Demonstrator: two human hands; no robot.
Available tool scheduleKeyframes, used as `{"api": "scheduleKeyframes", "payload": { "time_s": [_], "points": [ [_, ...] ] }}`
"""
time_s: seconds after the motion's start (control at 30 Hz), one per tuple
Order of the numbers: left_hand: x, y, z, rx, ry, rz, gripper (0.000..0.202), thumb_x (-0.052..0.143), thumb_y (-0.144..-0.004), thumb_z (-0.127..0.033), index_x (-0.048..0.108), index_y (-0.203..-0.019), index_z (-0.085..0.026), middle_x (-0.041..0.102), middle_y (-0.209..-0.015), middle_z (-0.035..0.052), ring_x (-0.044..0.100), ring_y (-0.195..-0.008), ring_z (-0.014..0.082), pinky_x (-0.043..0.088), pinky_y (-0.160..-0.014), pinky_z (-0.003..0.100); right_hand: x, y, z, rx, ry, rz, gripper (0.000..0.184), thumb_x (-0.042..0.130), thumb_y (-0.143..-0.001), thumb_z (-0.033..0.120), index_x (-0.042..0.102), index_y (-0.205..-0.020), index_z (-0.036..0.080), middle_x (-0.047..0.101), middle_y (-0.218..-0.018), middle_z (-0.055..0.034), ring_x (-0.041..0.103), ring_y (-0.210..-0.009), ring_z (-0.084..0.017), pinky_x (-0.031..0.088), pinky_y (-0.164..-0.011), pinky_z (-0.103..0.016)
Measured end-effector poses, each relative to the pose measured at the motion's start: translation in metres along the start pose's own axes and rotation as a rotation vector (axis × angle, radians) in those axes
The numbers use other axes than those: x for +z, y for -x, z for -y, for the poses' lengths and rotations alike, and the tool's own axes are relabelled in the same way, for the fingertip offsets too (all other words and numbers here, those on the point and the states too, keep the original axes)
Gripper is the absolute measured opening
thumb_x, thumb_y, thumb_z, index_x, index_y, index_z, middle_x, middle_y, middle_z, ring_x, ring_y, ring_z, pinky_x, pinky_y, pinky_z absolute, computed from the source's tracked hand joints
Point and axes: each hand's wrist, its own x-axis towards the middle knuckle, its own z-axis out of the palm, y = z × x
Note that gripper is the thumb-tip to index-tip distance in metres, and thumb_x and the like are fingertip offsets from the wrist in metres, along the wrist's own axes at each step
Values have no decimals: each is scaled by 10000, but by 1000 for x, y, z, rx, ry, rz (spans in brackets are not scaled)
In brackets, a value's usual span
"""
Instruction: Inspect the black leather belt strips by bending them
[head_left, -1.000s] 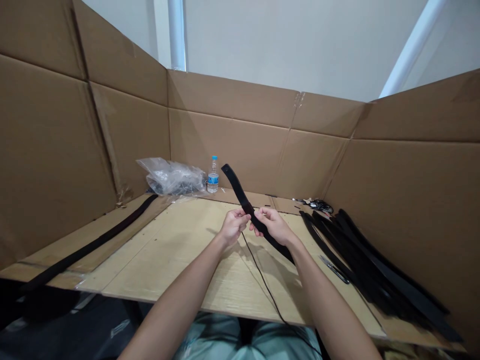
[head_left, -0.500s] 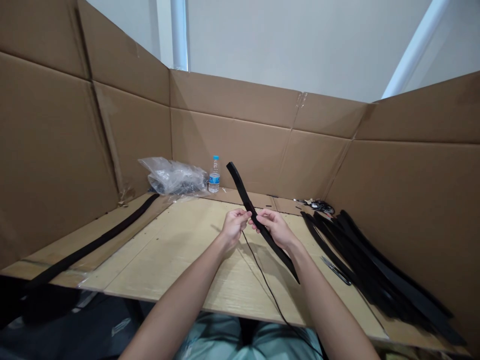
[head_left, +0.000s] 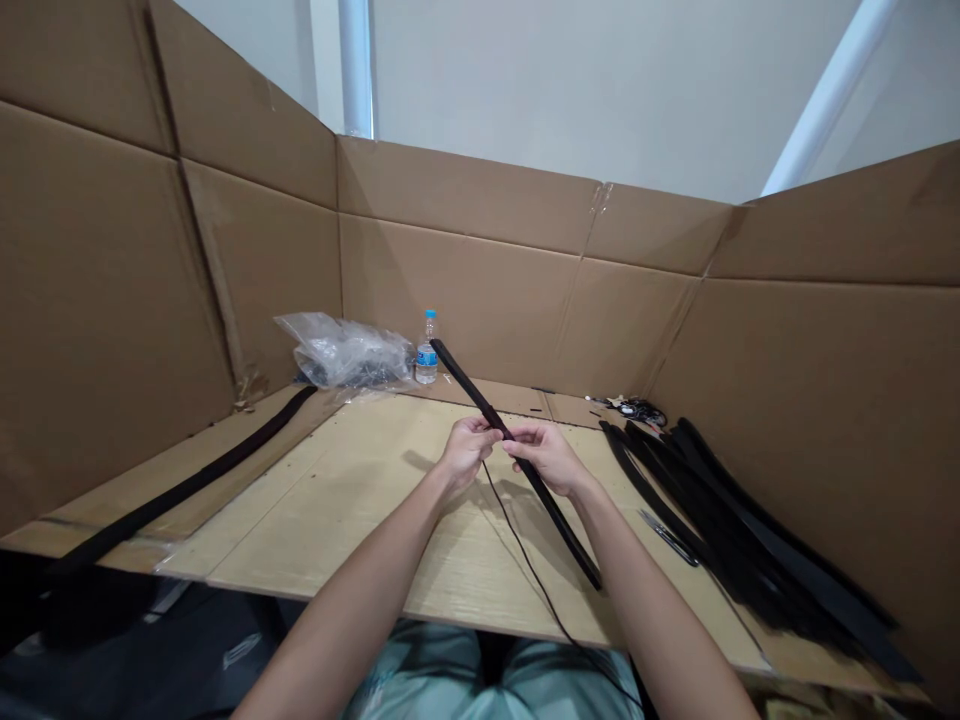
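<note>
A long, narrow black strip (head_left: 559,520) slants across the middle of the view, raised above the table. My left hand (head_left: 469,447) pinches it near its middle from the left. Close beside, my right hand (head_left: 547,455) is closed on the same strip with thumb and fingers. The strip's far end points up toward the bottle, and its near end hangs by my right forearm. A thin black cord (head_left: 521,545) runs from just under my left hand down over the table edge to my lap. What exactly lies between the fingertips is hidden.
Several black strips (head_left: 757,550) lie piled at the right, with small metal snips (head_left: 667,537) beside them. Another black strip (head_left: 195,480) lies at the left. Behind stand a plastic bag (head_left: 349,355), a water bottle (head_left: 426,360) and tangled cords (head_left: 637,410). Cardboard walls (head_left: 465,270) enclose the table.
The strip has turned in my hands, so its narrower side faces me. Its far end has swung left and slightly down. Both hands stay in nearly the same place.
</note>
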Motion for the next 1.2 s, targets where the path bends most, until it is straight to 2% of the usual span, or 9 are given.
{"api": "scheduleKeyframes", "payload": {
  "time_s": [0.1,0.2,0.3,0.4,0.57,0.8,0.9,1.03,1.2],
  "points": [
    [-1,1,-1,-20,1,47,403,870,-374,-247,618,-646,-87,516,-549,-29,259,-390,-3,87,-415,213,0,5,5,26,10,2,393,871,-495,308,667,-769,114,581,-621,26,494,-500,-63,490,-460,-216],
    [0,2,-1,-32,-7,80,388,858,-398,-251,624,-661,-88,531,-567,-21,260,-386,-2,86,-415,215,-1,10,10,85,-18,10,437,887,-454,297,613,-744,120,618,-637,10,592,-527,-110,550,-529,-269],
    [2,3,-1,-32,-13,93,369,845,-414,-242,617,-665,-95,511,-546,-34,230,-376,-7,79,-415,217,-1,12,13,101,-4,21,456,888,-455,312,566,-720,127,645,-624,-18,645,-547,-150,535,-521,-250],
    [3,5,-2,-28,-22,104,356,835,-440,-258,607,-662,-98,489,-522,-38,241,-382,0,88,-418,218,0,13,15,50,30,33,456,875,-487,351,536,-700,134,669,-627,-42,610,-482,-120,449,-437,-189],
    [3,6,-3,-34,-14,113,380,840,-445,-264,597,-683,-97,451,-504,-53,221,-383,-2,73,-422,222,2,10,15,42,14,32,505,709,-647,613,551,-696,136,658,-599,-54,522,-401,-82,379,-376,-184],
    [1,3,3,-21,-3,100,421,856,-450,-322,559,-659,-107,413,-487,-67,217,-385,-3,77,-413,211,8,6,10,-10,117,-114,551,655,-649,685,486,-621,161,547,-459,-7,428,-329,-76,281,-320,-189],
    [-1,2,3,-11,-3,69,439,858,-456,-349,525,-623,-117,384,-470,-73,222,-383,-1,88,-409,204,11,6,10,-61,98,-148,544,676,-636,673,458,-625,175,585,-496,-26,465,-361,-95,313,-341,-204],
    [-2,2,1,0,33,34,473,859,-456,-371,469,-587,-138,303,-439,-100,185,-373,-4,84,-405,198,8,8,17,-109,48,-47,488,718,-646,599,528,-633,150,659,-640,-67,534,-481,-101,411,-465,-225],
    [0,2,-1,14,53,10,447,845,-472,-328,449,-574,-148,288,-437,-104,174,-378,-3,91,-405,192,0,9,19,-142,90,-2,374,757,-663,480,591,-667,144,642,-646,-33,510,-533,-89,414,-531,-229]
  ]
}}
